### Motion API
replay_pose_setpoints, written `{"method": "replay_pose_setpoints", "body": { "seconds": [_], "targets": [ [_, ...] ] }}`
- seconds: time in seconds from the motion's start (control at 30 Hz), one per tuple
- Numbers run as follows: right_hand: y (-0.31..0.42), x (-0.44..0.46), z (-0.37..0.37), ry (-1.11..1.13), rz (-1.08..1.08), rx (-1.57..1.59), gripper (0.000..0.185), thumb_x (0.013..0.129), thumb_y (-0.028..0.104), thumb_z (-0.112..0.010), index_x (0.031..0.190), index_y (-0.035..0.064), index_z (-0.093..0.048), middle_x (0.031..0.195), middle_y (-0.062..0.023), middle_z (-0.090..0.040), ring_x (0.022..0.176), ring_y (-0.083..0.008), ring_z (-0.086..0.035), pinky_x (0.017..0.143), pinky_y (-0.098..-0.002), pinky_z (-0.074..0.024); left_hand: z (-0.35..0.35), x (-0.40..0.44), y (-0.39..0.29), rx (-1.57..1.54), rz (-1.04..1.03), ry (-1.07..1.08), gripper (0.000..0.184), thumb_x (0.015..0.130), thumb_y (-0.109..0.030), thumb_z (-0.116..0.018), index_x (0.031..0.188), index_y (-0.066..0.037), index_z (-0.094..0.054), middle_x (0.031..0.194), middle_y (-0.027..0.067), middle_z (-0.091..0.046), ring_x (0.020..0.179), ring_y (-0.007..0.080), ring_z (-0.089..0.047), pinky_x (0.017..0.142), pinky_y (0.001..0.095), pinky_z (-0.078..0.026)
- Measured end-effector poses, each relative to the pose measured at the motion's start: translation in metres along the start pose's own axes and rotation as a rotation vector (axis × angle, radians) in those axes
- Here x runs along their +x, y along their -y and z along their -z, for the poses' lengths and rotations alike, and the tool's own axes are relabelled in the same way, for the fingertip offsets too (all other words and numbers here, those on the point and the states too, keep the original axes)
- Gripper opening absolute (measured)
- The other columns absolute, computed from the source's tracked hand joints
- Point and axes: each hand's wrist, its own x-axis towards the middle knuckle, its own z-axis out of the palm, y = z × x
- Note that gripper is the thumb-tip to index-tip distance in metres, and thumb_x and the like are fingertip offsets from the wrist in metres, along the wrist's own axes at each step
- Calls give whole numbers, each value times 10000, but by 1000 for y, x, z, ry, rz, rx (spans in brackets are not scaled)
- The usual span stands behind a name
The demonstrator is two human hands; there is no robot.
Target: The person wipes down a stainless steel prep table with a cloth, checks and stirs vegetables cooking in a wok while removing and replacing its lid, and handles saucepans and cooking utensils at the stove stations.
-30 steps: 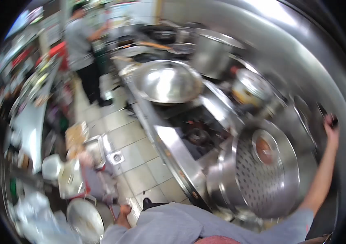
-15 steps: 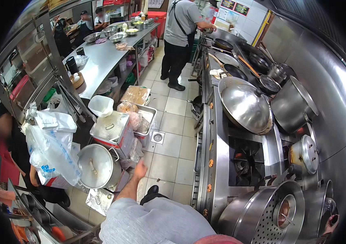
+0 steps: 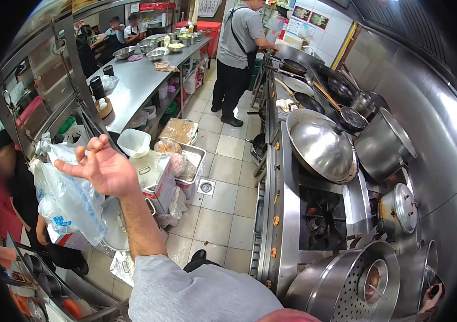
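Observation:
My left hand (image 3: 102, 167) is raised at the left, palm showing and fingers apart and partly bent, with nothing in it. Behind it hang white and clear plastic bags (image 3: 73, 201). Below the wrist stands a large metal pot (image 3: 114, 222), partly hidden by my forearm. At the lower right edge my right hand (image 3: 432, 300) is closed around a small dark-ended object, too obscured to name. Beside it are a tall steel pot (image 3: 416, 268) and a perforated steel strainer (image 3: 371, 257).
A domed wok lid (image 3: 322, 147) covers a wok on the stove, behind a bare burner (image 3: 322, 214). A co-worker (image 3: 236, 48) stands at the far stove end. Boxes and a tray (image 3: 199, 153) sit on the floor beside the long steel table (image 3: 132, 78). Another person (image 3: 30, 204) is at left.
My left hand has risen from low beside the pot and boxes, up and to the left, in front of the bags. My right hand stays near the lower right edge.

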Motion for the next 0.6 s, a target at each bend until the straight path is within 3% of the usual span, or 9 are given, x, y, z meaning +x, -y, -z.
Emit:
{"method": "replay_pose_setpoints", "body": {
  "seconds": [0.1, 0.17, 0.43, 0.53, 0.6],
  "targets": [
    [1, 19, 14, 125, -19, -81, 202, 645, 34, -564, 842, 40, -518, 760, -108, -541, 543, -198, -496, 402, -254, -433, 8, 12, -8, -64, 38, -103, 734, 766, -66, -540, 1353, -248, -140, 901, 1, -543, 771, 179, -501, 742, 370, -405],
    [4, 26, 21, 165, -23, -111, 215, 633, 42, -580, 839, 33, -517, 762, -117, -540, 541, -209, -500, 403, -264, -440, 14, 15, -6, -62, 52, -115, 739, 767, -67, -543, 1354, -246, -130, 908, 2, -541, 773, 180, -501, 744, 371, -404],
    [-1, -45, -6, -108, 120, -653, 208, 615, 46, -598, 803, -29, -550, 724, -117, -547, 583, -233, -521, 464, -327, -453, 38, 21, 7, -28, 54, -114, 772, 771, -66, -544, 1368, -250, -91, 913, 4, -535, 786, 185, -499, 738, 368, -407],
    [-2, -55, -9, -143, 143, -773, 216, 613, 44, -598, 803, -53, -567, 726, -115, -553, 599, -240, -530, 492, -348, -460, 46, 12, 20, 35, 83, -172, 746, 775, -69, -537, 1372, -179, -102, 862, 19, -521, 758, 167, -486, 734, 340, -410],
    [-3, -63, -15, -178, 160, -780, 223, 612, 43, -599, 804, -68, -578, 728, -114, -557, 610, -245, -535, 511, -362, -464, 74, -13, 46, 125, 316, -11, 648, 780, -63, -527, 1334, -71, -190, 794, 30, -480, 705, 140, -459, 696, 299, -407]
  ]
}}
